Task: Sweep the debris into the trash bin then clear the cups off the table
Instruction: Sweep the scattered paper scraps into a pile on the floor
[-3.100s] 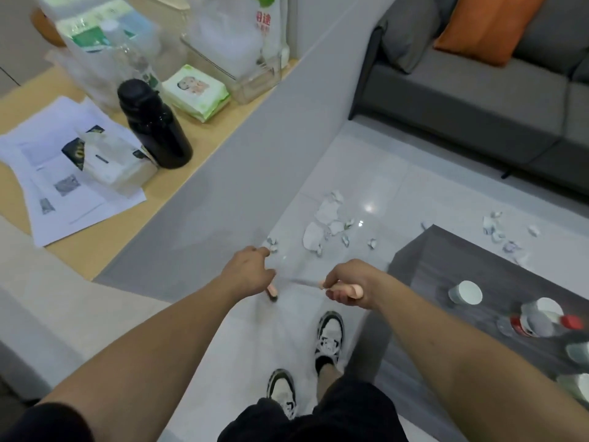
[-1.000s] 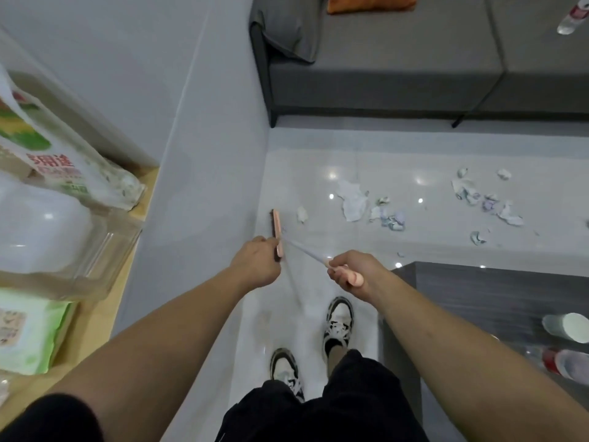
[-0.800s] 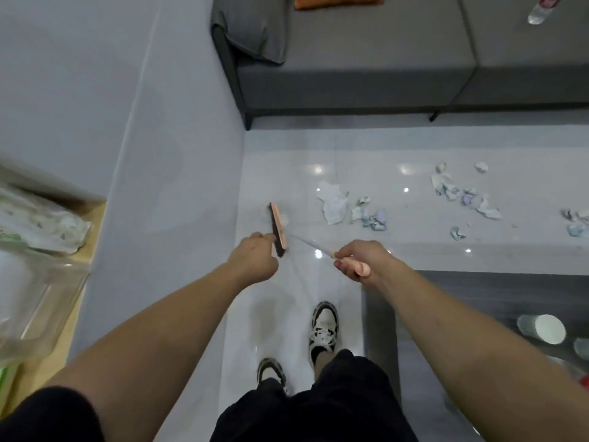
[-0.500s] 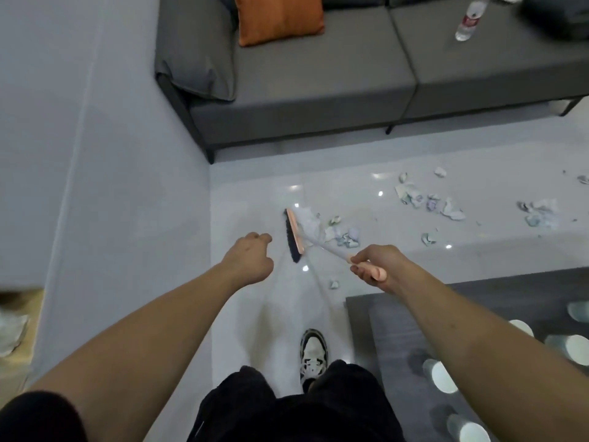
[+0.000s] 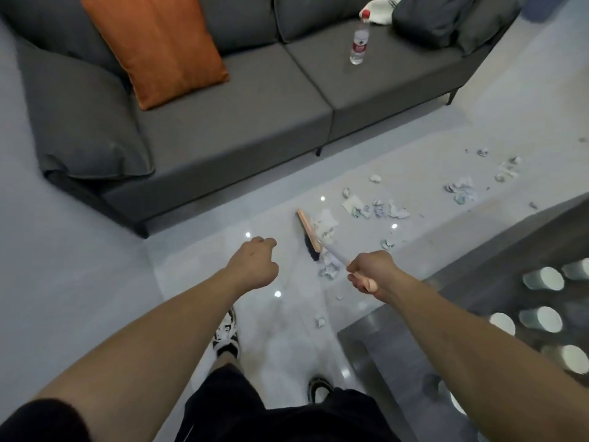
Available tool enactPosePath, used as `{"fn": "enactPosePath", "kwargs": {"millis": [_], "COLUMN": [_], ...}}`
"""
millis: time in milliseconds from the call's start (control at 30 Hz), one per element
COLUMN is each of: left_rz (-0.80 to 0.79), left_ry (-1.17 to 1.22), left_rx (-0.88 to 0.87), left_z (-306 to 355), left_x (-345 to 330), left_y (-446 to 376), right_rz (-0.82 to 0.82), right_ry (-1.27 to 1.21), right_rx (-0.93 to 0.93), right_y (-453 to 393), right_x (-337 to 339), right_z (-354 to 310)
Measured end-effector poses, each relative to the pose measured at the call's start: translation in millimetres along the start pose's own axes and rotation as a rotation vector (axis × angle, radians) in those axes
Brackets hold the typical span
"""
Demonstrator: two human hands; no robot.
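My right hand [image 5: 369,274] grips the pink handle of a small broom. Its pink-backed, dark-bristled head [image 5: 307,234] rests on the pale floor against a pile of torn paper debris [image 5: 325,223]. More scraps lie scattered to the right [image 5: 376,207] and further off [image 5: 462,191]. My left hand [image 5: 255,266] hovers left of the broom head, fingers curled into a fist, and I see nothing in it. Several white cups [image 5: 541,279] stand on the dark table [image 5: 478,272] at the right. No trash bin is in view.
A grey sofa [image 5: 223,129] with an orange cushion [image 5: 159,46] and a plastic bottle [image 5: 359,43] runs along the back. A grey wall [image 5: 63,250] closes the left side. My shoes [image 5: 226,333] stand on the floor between the wall and the table.
I have stepped and turned right toward the sofa. The broom head has swept rightward into the paper pile. My left hand has drifted away from the broom head.
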State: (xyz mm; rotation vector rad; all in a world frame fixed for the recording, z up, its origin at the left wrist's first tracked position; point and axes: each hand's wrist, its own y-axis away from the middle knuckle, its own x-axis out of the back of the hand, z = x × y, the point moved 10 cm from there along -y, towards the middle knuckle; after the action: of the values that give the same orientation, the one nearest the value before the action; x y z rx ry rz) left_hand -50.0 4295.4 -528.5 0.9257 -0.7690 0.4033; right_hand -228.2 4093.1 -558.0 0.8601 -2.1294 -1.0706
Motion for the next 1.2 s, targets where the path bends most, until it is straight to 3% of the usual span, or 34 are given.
{"fn": "enactPosePath", "kwargs": {"millis": [267, 467, 767, 967, 1200], "left_rz": [-0.082, -0.114, -0.155, -0.223, -0.229], "left_ry": [-0.087, -0.200, -0.234, -0.367, -0.454], "left_rx": [-0.147, -0.165, -0.287, -0.308, -0.397], "left_z": [-47.4, -72.5, -2.5, 13.6, 83.8], "left_x": [92.8, 154.2, 174.5, 181.8, 199.9], "left_y": [-82.5, -142.3, -196.3, -219.0, -264.1], "right_rz": [0.031, 0.064, -0.158, -0.076, 0.073], "right_ry": [-0.030, -0.133, -0.387, -0.206, -0.245], "right_rx": [-0.244, -0.193, -0.269, -0.231, -0.176], "right_y": [-22.1, -22.0, -22.7, -65.3, -88.3], "right_x": [-89.6, -135.8, -160.7, -142.5, -77.1], "right_z": [-13.3, -61.3, -116.7, -137.5, -173.0]}}
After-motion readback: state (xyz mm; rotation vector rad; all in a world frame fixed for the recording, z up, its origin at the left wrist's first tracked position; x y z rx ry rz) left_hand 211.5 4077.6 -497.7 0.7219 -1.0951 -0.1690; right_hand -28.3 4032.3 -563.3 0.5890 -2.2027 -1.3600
